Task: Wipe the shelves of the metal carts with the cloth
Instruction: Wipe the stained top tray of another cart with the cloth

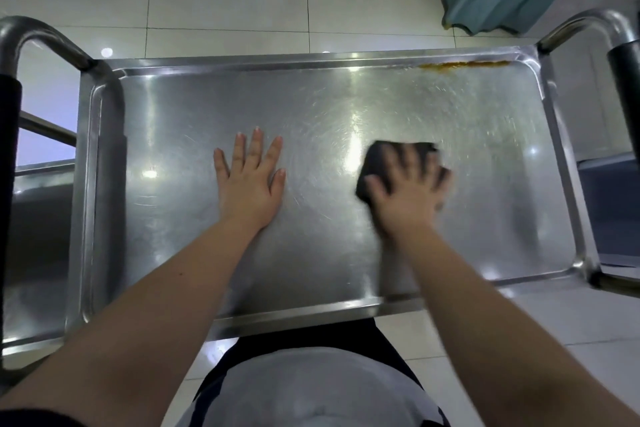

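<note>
Steel shelf (311, 107), no readable writing; my left hand (251, 180) lies flat mid-frame, fingers spread, my right hand (407, 194) presses the dark cloth (377, 163), fingers splayed.

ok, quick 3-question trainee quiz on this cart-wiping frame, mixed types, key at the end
1. True or false: the left hand holds the cloth.
2. Where on the shelf is the orange-brown stain? A) near-left corner B) far edge, right side C) centre
3. Fill in: the right hand presses the dark ____ flat on the shelf.

Key: 1 false, it rests bare and flat on the shelf; 2 B; 3 cloth.
</note>
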Motion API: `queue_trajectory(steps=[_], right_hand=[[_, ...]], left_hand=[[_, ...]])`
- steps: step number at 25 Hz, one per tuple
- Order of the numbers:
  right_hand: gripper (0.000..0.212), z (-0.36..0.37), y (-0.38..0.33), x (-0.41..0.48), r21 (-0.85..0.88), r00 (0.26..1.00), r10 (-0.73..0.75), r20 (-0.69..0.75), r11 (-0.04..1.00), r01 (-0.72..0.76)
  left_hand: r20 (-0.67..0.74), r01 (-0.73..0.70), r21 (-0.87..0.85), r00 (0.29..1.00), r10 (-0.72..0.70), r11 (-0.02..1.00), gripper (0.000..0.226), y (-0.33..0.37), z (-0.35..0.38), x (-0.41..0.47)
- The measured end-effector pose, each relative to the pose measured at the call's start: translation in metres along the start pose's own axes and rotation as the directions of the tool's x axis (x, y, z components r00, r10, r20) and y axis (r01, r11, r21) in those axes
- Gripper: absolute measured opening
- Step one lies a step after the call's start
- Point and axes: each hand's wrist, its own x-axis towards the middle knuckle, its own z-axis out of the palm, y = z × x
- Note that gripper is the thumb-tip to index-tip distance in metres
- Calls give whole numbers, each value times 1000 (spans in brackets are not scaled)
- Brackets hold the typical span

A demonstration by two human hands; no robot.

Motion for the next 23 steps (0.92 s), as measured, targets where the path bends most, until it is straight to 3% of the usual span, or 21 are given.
queue_trajectory(steps=[2, 4, 6, 8, 10, 11, 12, 14, 16, 17, 18, 19, 21, 23], right_hand=[[67, 15, -60, -42, -44, 912, -410, 4, 911, 409], [64, 18, -57, -57, -56, 831, -555, 44, 829, 557], [67, 14, 4, -45, -45, 911, -413, 13, 910, 413], [73, 4, 82, -34, -39, 996, -84, 27, 996, 85], [79, -5, 118, -31, 7, 974, 224, 39, 974, -225], [80, -4, 107, -32, 6, 959, 281, 38, 959, -282], [79, 1, 80, -38, -2, 969, 245, 25, 969, -245], [73, 14, 9, -65, 17, 993, -112, 33, 994, 111], [66, 26, -44, -106, -23, 861, -509, 28, 860, 509], [64, 28, -50, -115, -45, 811, -584, 35, 809, 585], [62, 26, -39, -110, -32, 807, -590, 22, 806, 591], [63, 24, -18, -99, -20, 850, -527, -15, 850, 526], [65, 20, 45, -77, -12, 969, -246, -8, 969, 246], [68, 12, 108, -65, 9, 997, 75, 34, 997, -76]], left_hand=[[2, -4, -4, 1000, 4, 1000, 57, -2, 0, -1], [5, -13, 2, 1000, 13, 1000, 57, -2, 0, -4], [0, -11, -13, 1000, 11, 1000, 57, -2, 0, -3], [-2, -8, -16, 1000, 8, 1000, 57, 0, 0, -1], [-4, 1, 3, 1000, -1, 1000, 57, 1, 1, 0], [1, 6, 9, 1000, -6, 1000, 57, 1, 1, 0], [7, 8, 14, 1000, -8, 1000, 57, 1, 2, 0], [22, 8, 23, 1000, -9, 1000, 56, 1, 1, 0], [48, 7, 19, 999, -8, 1000, 56, 2, -1, 0], [52, 6, 10, 999, -6, 1000, 56, 2, -4, -1], [47, 5, -12, 999, -4, 1000, 55, 3, -6, -3], [28, 0, -45, 1000, 1, 999, 55, 4, -9, -8], [-16, -48, -99, 999, 47, 994, 56, 10, -10, -31], [14, -125, -92, 992, 127, 988, 58, 21, -3, -65]])
